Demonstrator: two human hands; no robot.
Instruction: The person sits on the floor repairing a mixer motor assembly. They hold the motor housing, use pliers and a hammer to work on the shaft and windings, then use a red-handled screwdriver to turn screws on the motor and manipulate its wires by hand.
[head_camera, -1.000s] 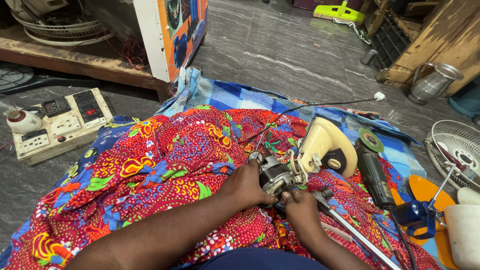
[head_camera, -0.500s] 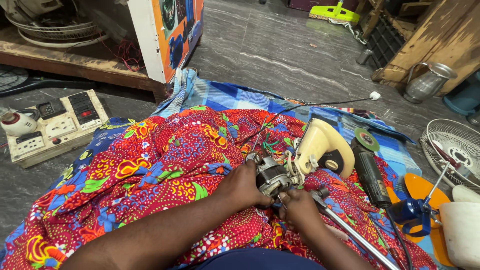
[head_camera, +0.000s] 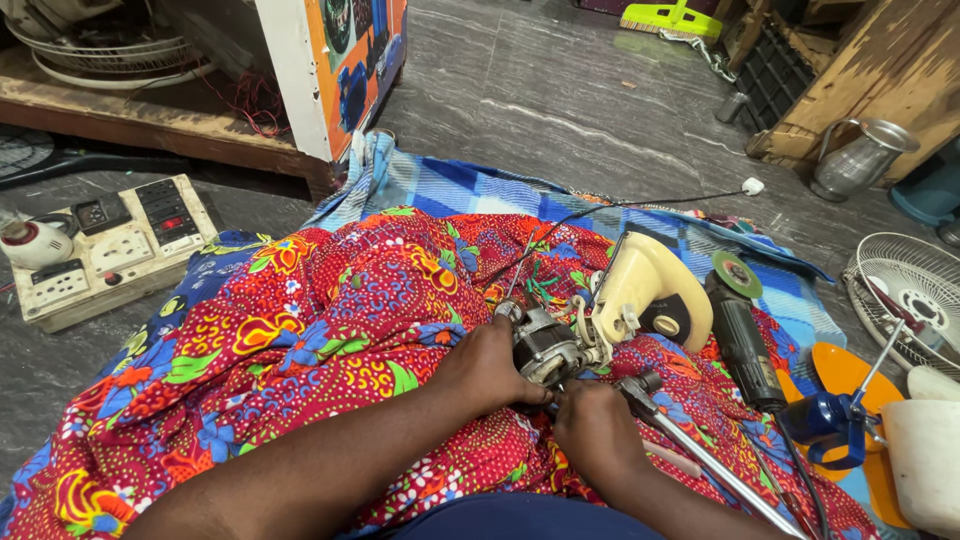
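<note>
A small grey electric motor (head_camera: 546, 345) with copper windings rests on my lap, over a red flowered cloth (head_camera: 300, 340). My left hand (head_camera: 488, 365) grips the motor from its left side. My right hand (head_camera: 597, 432) pinches at the motor's near underside with closed fingers. A cream plastic housing (head_camera: 648, 290) is joined to the motor on the right. A metal rod (head_camera: 700, 460) runs from beside my right hand to the lower right. A thin black wire (head_camera: 620, 207) leads from the motor to a white plug on the floor.
An angle grinder (head_camera: 745, 335) lies right of the housing on a blue checked cloth (head_camera: 470, 185). A fan grille (head_camera: 905, 295), a blue tool (head_camera: 825, 420) and an orange disc (head_camera: 845, 370) sit far right. A switch board (head_camera: 110, 245) lies left; a wooden shelf (head_camera: 150, 115) behind; a metal jug (head_camera: 858, 160) back right.
The view has shifted slightly right and down. Both hands stay on the motor with only small finger movements; the motor has barely moved.
</note>
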